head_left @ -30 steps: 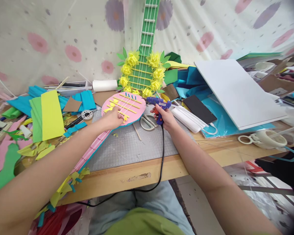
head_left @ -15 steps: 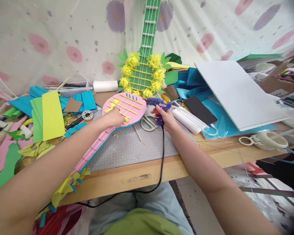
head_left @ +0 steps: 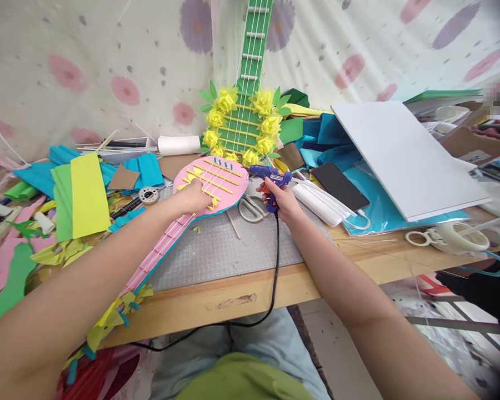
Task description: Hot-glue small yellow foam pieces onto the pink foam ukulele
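Note:
A pink toy lute (head_left: 229, 191) with a blue edge, yellow strips and white strings lies slanting across the table, its neck pointing down left. My left hand (head_left: 194, 195) rests on its face among small yellow pieces, with fingers bent together; what they hold, if anything, is hidden. My right hand (head_left: 278, 198) is wrapped round the handle of a blue glue gun (head_left: 270, 175). The gun's nozzle points left, close to the lute's rounded end. A black cord runs down from the handle over the table edge. Scissors (head_left: 253, 209) lie just below the gun.
Behind stands a green toy lute (head_left: 246, 125) ringed with yellow paper flowers. A grey cutting mat (head_left: 216, 255) lies beneath the work. Coloured paper (head_left: 89, 194) is piled left. On the right are a phone (head_left: 340, 188), a white board (head_left: 408, 161) and a cup (head_left: 462, 238).
Both hands, the glue gun and the pink lute hold nearly the same places. The view has shifted very slightly.

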Demonstrator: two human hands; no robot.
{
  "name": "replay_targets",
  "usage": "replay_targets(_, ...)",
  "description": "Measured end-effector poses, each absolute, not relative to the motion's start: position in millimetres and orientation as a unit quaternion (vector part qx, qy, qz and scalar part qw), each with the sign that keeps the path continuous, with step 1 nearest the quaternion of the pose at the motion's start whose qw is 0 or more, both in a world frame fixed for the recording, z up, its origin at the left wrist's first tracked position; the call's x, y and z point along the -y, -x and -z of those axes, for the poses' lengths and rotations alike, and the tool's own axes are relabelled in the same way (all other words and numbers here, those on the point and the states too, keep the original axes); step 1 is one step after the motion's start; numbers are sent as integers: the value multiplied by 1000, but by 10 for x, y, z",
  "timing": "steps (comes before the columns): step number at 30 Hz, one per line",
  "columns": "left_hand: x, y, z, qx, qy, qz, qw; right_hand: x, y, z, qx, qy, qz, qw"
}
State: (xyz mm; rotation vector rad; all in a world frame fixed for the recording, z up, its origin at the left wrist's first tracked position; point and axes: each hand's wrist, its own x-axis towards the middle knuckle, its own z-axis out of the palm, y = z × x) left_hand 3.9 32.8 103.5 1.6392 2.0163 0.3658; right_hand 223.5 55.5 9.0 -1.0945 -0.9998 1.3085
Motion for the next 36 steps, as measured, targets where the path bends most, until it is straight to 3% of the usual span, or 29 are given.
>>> replay_targets(9, -292, -11, -1134, -706, -630, -120, 300, -543, -2233, -105, 434, 471, -542, 544)
replay_targets(17, -398, 403, -1299, -693, -650, -157, 270, -547, -2236, -106, 420, 464, -549, 555)
replay_targets(23, -609, 814, -1082, -741, -604, -201, 215, -547, -2222, -85, 426, 474, -543, 546)
replay_targets(36, -863, 773, -721, -700, -695, -131, 99, -569, -2206, -40, 428, 490, -535, 539)
